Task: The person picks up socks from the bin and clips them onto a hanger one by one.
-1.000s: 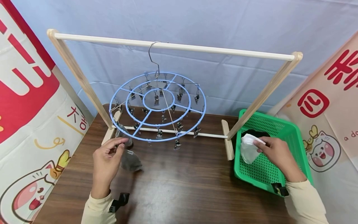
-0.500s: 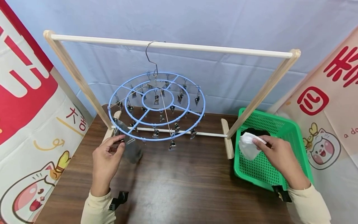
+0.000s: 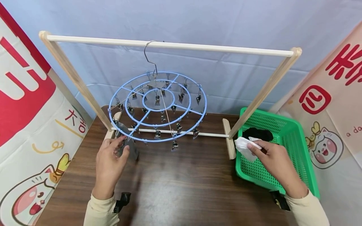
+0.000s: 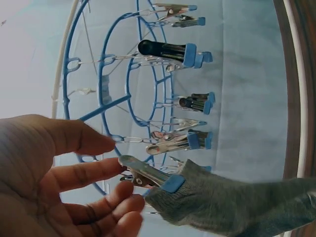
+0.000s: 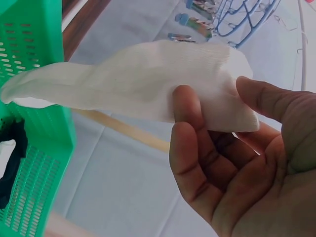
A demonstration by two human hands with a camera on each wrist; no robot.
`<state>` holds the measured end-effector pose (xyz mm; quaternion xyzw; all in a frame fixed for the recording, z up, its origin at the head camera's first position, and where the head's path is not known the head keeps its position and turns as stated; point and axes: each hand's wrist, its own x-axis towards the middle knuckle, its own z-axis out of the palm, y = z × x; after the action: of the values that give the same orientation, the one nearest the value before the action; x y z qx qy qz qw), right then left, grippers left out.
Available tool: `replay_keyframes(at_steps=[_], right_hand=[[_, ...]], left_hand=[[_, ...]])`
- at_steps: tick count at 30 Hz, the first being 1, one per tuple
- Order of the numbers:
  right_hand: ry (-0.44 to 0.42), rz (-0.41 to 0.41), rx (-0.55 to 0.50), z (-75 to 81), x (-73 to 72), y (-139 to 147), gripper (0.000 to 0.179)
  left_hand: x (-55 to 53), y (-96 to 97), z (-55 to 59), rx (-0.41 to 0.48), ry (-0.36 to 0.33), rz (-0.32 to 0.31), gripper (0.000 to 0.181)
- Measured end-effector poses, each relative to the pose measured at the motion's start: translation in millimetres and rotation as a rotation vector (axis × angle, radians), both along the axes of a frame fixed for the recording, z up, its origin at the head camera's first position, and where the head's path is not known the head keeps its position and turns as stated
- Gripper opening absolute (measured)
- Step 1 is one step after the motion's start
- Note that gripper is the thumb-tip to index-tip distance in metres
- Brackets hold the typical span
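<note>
While the right hand (image 3: 275, 160) pinches a white sock (image 5: 148, 79) between thumb and fingers near one end, the left hand (image 3: 108, 160) is spread, its thumb standing apart from the index finger. The index fingertip lies at the near end of a metal clip (image 4: 153, 173); whether they touch cannot be told. This clip's blue tips grip the cuff of a gray sock (image 4: 212, 200), suspended from the blue ring hanger (image 3: 150, 141), which hooks over the bar of a wooden stand (image 3: 169, 46). The white sock is held above the stand-side edge of a green basket (image 3: 254, 179) containing black cloth (image 3: 258, 134).
</note>
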<state>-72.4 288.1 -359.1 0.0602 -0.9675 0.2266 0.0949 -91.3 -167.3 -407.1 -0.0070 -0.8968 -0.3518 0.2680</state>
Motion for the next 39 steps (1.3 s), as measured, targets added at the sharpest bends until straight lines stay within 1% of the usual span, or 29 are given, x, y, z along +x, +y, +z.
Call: replay_keyframes(at_steps=[3,5,9,13,16,19,26,30,33,35,39], right_hand=[[-0.007,0.001,0.002,1.2,2.9,-3.4,0.022],[-0.007,0.005,0.002,1.3,4.5,-5.7,0.021],[0.005,0.015,0.002,1.3,7.6,-11.0,0.017],[0.018,0.032,-0.006,0.3,11.2,-16.5,0.015],[0.012,0.041,-0.025,-0.3,13.6,-20.9,0.014],[0.003,0.05,-0.039,-0.1,15.8,-26.1,0.017],[0.011,0.103,-0.086,1.0,19.4,-37.5,0.014],[0.015,0.124,-0.121,-0.4,21.4,-42.7,0.01],[0.013,0.136,-0.14,-2.1,22.5,-47.0,0.008],[0.003,0.144,-0.153,-3.8,22.8,-49.7,0.007],[-0.013,0.155,-0.164,-7.7,23.3,-54.7,0.005]], left_hand=[[0.4,2.2,-1.7,0.021,0.035,0.001,0.029],[1.7,4.0,-2.6,0.044,0.051,-0.011,0.028],[5.2,10.4,-3.6,0.112,0.087,-0.058,0.026],[8.3,19.3,-4.6,0.191,0.108,-0.129,0.021],[9.8,26.8,-5.2,0.235,0.086,-0.197,0.017],[10.6,34.5,-6.9,0.253,0.04,-0.257,0.015],[7.8,54.0,-13.0,0.263,-0.066,-0.376,0.017],[6.2,66.6,-14.6,0.277,-0.121,-0.414,0.022],[4.7,75.2,-14.8,0.31,-0.154,-0.437,0.026],[3.3,80.5,-15.0,0.331,-0.167,-0.454,0.029],[-0.3,89.3,-14.9,0.347,-0.173,-0.458,0.032]])
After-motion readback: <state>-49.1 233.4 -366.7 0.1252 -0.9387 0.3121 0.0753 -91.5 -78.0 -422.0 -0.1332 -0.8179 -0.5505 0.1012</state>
